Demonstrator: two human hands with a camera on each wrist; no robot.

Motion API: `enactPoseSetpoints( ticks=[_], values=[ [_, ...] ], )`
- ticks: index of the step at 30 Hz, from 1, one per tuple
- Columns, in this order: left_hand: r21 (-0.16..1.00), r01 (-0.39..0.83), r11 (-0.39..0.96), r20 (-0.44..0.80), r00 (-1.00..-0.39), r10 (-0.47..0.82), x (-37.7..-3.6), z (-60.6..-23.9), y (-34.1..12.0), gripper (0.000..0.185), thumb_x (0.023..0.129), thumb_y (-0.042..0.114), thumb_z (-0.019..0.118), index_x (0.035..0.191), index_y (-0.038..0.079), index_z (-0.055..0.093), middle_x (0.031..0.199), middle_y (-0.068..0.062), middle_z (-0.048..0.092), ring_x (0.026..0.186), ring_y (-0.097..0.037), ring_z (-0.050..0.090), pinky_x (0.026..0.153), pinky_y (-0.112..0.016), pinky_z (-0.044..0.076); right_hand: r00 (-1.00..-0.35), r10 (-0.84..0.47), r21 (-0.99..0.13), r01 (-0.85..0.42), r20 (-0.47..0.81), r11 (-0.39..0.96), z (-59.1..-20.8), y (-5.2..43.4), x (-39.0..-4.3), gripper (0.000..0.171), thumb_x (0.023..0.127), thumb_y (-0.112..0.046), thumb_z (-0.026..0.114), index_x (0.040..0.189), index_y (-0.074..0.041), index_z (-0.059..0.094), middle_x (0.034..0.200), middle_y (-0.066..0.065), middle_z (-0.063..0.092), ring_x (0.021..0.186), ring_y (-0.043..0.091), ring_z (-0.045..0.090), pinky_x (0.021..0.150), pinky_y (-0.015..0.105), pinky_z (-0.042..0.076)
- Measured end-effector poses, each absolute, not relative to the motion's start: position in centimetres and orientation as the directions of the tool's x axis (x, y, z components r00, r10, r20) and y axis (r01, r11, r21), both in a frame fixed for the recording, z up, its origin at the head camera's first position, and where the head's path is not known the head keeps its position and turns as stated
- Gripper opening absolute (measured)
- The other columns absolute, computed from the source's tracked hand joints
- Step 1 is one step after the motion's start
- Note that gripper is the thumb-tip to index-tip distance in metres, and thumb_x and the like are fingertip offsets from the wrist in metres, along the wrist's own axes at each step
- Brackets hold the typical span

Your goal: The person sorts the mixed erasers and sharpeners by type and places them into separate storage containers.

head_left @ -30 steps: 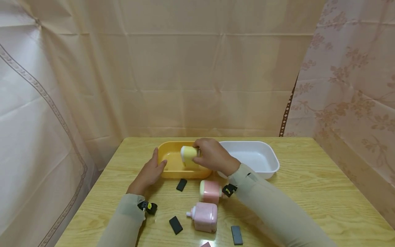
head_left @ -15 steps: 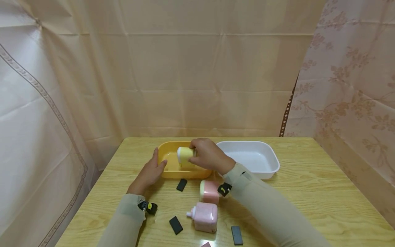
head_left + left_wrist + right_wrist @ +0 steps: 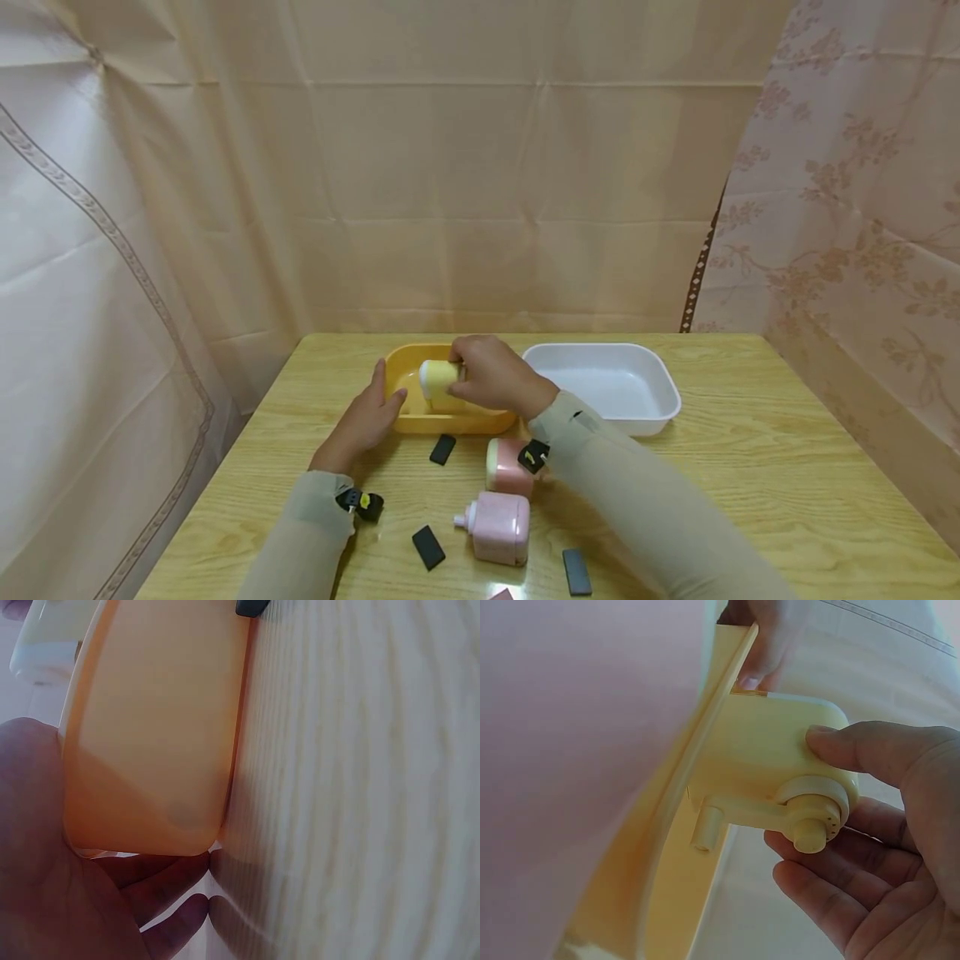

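My right hand (image 3: 498,375) pinches a yellow, rounded box-shaped bottle (image 3: 442,378) with a white end, tilted on its side over the yellow tray (image 3: 453,424). In the right wrist view, the thumb presses on the side of the bottle (image 3: 772,742), with fingers below it. A round stepped knob (image 3: 814,817) and a short peg (image 3: 707,829) stick out of it. At the tray's left end, my left hand (image 3: 367,414) grips the tray, thumb at the rim. The left wrist view shows its fingers (image 3: 161,889) around the tray's end wall.
To the right stands a white tray (image 3: 607,383). Nearer me lie a pink bottle (image 3: 506,467) under the right wrist and a mauve one (image 3: 501,529) with a nozzle. Small dark blocks (image 3: 442,449) are scattered about the wooden table (image 3: 750,467). Cloth hangs behind.
My right hand has moved left over the yellow tray, carrying the yellow bottle toward the left hand. The left hand has stayed on the tray.
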State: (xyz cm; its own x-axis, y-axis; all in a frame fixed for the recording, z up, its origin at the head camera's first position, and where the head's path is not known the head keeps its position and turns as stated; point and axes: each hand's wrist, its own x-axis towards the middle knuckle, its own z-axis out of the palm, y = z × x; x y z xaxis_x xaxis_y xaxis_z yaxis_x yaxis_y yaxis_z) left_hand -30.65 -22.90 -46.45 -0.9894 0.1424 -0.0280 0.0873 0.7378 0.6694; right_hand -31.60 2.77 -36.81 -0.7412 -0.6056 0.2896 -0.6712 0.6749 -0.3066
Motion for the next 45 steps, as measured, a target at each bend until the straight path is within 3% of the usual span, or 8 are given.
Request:
enactPoseSetpoints(
  ticks=[13, 26, 45],
  values=[
    [0.672, 0.098, 0.734, -0.014, -0.989, 0.145, -30.8, -46.6, -22.6, 0.082, 0.111, 0.042, 0.038, 0.164, 0.009, -0.014, 0.170, -0.024, 0.016, 0.155, -0.044, 0.026, 0.125, -0.060, 0.021, -0.766, -0.609, -0.309, -0.641, 0.205, 0.702, -36.9, 1.4, -32.2, 0.026, 0.084, -0.028, 0.084, 0.099, -0.012, 0.068, 0.088, -0.004, 0.067, 0.074, 0.013, 0.058, 0.067, 0.026, 0.051],
    [0.678, 0.080, 0.731, -0.027, -0.991, 0.133, -30.7, -46.5, -22.5, 0.081, 0.110, 0.041, 0.037, 0.164, 0.010, -0.015, 0.171, -0.023, 0.015, 0.155, -0.042, 0.025, 0.125, -0.060, 0.022, -0.711, -0.692, -0.320, -0.689, 0.126, 0.650, -37.1, 0.4, -32.7, 0.023, 0.082, -0.026, 0.085, 0.090, -0.014, 0.067, 0.076, -0.005, 0.065, 0.065, 0.012, 0.057, 0.059, 0.023, 0.048],
    [0.666, 0.084, 0.741, -0.019, -0.991, 0.129, -30.6, -46.5, -22.7, 0.082, 0.110, 0.041, 0.038, 0.164, 0.008, -0.013, 0.170, -0.026, 0.018, 0.154, -0.045, 0.027, 0.124, -0.060, 0.022, -0.704, -0.707, -0.325, -0.685, 0.067, 0.652, -37.5, 0.6, -33.0, 0.026, 0.080, -0.027, 0.088, 0.087, -0.016, 0.065, 0.075, -0.006, 0.064, 0.064, 0.011, 0.056, 0.057, 0.023, 0.047]
  ],
)
